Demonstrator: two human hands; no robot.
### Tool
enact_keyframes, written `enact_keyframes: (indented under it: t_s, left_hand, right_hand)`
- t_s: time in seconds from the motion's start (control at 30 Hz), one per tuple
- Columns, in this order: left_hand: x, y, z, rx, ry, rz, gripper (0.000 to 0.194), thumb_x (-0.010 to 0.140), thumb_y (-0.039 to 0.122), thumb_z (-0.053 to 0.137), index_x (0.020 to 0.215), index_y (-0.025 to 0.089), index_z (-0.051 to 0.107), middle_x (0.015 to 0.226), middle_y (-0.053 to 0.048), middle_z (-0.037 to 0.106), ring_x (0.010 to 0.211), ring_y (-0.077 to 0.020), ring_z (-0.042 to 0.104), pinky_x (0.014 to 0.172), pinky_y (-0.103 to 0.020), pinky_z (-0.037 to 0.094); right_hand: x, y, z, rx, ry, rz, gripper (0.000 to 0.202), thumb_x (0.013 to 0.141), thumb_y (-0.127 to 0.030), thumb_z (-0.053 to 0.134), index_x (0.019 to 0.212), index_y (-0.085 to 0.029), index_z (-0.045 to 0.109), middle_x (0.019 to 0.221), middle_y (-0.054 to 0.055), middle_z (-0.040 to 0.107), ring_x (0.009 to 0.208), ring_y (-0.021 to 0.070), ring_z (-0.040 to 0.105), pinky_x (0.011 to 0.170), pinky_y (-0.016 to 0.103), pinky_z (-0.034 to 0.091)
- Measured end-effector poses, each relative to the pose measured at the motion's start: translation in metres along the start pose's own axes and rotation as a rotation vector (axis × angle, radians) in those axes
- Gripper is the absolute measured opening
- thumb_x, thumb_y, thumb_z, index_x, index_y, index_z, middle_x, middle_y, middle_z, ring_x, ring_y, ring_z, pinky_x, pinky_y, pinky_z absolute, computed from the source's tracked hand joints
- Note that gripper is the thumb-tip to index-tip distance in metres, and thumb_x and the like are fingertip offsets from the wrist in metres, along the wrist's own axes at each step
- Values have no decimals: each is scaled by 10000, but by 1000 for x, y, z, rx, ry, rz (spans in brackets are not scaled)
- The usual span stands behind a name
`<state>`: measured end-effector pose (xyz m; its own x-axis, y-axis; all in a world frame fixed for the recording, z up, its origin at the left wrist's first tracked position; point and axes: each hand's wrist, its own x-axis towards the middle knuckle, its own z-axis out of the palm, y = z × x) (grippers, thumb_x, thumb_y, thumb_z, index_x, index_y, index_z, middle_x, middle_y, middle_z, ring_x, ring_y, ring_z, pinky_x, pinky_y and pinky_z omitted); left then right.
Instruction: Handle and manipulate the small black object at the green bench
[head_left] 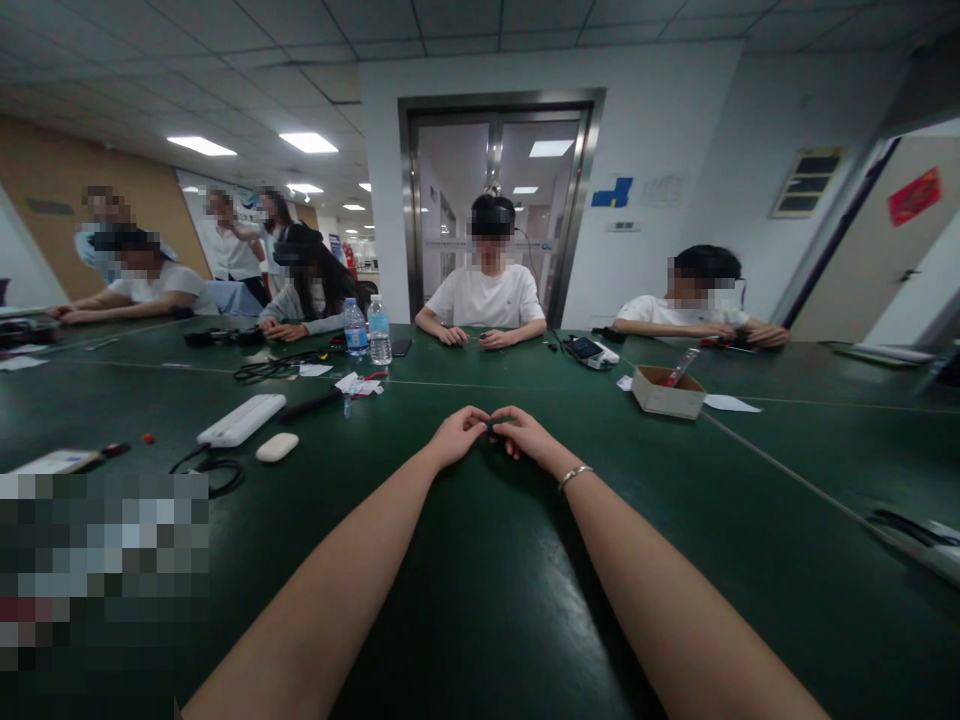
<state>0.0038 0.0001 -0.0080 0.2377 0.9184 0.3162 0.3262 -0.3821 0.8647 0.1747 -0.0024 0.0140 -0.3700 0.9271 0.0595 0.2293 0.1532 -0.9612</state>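
Both arms reach forward over a dark green table (480,580). My left hand (457,437) and my right hand (527,438) meet just above its surface, fingertips almost touching. The fingers of each hand are curled and drawn together. Between the fingertips is a small dark spot, too small to tell whether it is an object or shadow. A silver bracelet (574,477) circles the right wrist. To the left of my hands lies a white rounded case (277,447).
Left of centre are a white power strip (244,420), a black cable (225,480) and two water bottles (380,335). A cardboard box (667,397) stands to the right. Across the table sits a person in a white shirt (484,300); others sit at both sides.
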Motion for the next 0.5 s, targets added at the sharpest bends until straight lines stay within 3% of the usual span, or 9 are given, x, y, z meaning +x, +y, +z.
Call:
enact_keyframes:
  t_s: [0.5]
  left_hand:
    - [-1, 4, 0, -12, -3, -2, 192, 785, 218, 529, 963, 161, 577, 823, -35, 622, 760, -140, 575, 751, -284, 458]
  right_hand:
    - [1, 1, 0, -39, 22, 5, 227, 770, -80, 544, 966, -174, 481, 670, -49, 554, 353, 35, 429, 296, 123, 331]
